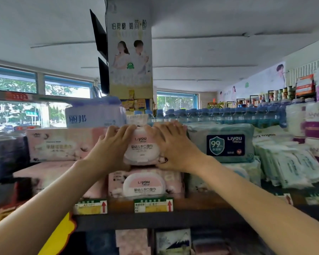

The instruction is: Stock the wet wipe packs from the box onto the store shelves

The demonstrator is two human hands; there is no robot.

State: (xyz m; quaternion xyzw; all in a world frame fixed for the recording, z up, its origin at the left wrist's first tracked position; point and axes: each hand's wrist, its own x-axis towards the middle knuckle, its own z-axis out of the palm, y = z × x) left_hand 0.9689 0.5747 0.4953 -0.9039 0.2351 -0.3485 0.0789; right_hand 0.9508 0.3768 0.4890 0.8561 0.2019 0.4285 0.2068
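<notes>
A pink wet wipe pack [143, 150] with a white oval lid sits on top of another pink pack [145, 184] on the top shelf [155, 218]. My left hand [112, 146] grips its left side, fingers curled over its top edge. My right hand [173, 146] presses its right side, fingers spread over the top. The upper pack stands nearly upright, face toward me. The box is out of view.
Pink tissue packs [63, 144] lie to the left, and a teal wipe pack [226, 144] sits close on the right. Water bottles [228, 115] line up behind. Pale green packs [293, 162] lean at right. A pillar with a poster [130, 52] rises behind.
</notes>
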